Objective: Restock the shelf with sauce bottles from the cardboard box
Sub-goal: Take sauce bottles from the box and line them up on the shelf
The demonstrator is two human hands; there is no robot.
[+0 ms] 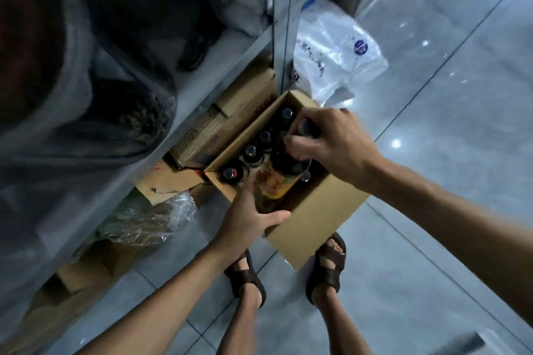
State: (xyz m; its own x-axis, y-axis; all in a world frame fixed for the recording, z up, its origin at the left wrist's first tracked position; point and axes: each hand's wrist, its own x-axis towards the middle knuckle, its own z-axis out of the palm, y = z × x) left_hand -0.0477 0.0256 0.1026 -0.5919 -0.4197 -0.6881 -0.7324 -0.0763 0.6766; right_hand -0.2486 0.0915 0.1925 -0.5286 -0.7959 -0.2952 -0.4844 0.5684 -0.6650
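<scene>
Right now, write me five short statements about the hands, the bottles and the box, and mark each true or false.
1. Both hands hold one bottle. True: right hand at its neck, left hand at its base.
2. The cardboard box is closed. False: it is open.
3. Other bottles stand in the box. True.
4. The box sits on a shelf. False: it is on the floor.
5. The person wears boots. False: sandals.

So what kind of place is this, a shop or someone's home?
Probably a shop's stockroom or storage aisle. A metal shelf holds bagged goods, flattened cardboard lies under it, and an open cardboard box of sauce bottles sits on the tiled floor.
</scene>
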